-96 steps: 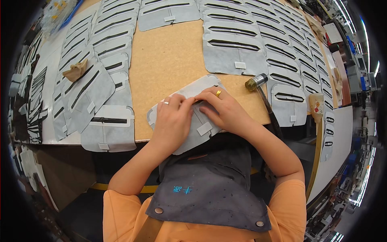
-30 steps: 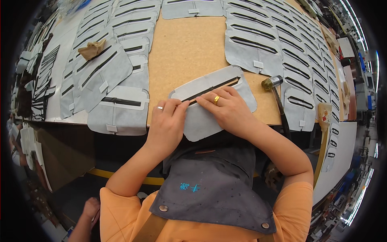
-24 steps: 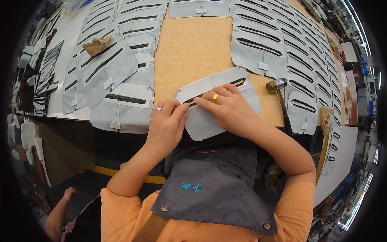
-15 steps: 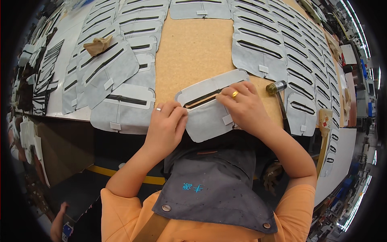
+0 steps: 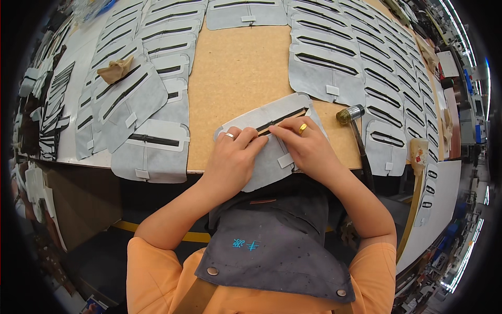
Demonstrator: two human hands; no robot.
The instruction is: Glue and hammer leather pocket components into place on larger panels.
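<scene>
A grey fabric panel (image 5: 272, 152) with a long black slot lies on the brown board (image 5: 235, 68) at the near edge. My left hand (image 5: 232, 157) rests on the panel's left half, fingertips pressing by the slot. Beside it my right hand (image 5: 306, 146), with a gold ring, presses the slot's near edge from the right. The fingertips of both hands meet at the slot's middle. Neither hand lifts the panel.
A hammer (image 5: 355, 125) with a brass head lies just right of my right hand. Rows of similar grey slotted panels (image 5: 324, 68) overlap at the right and the left (image 5: 136, 104). A crumpled tan rag (image 5: 116, 69) sits on the left stack.
My right hand slid left along the slot from the panel's right end toward the middle. My left hand stayed on the left half. The slot looks flatter than half a second ago.
</scene>
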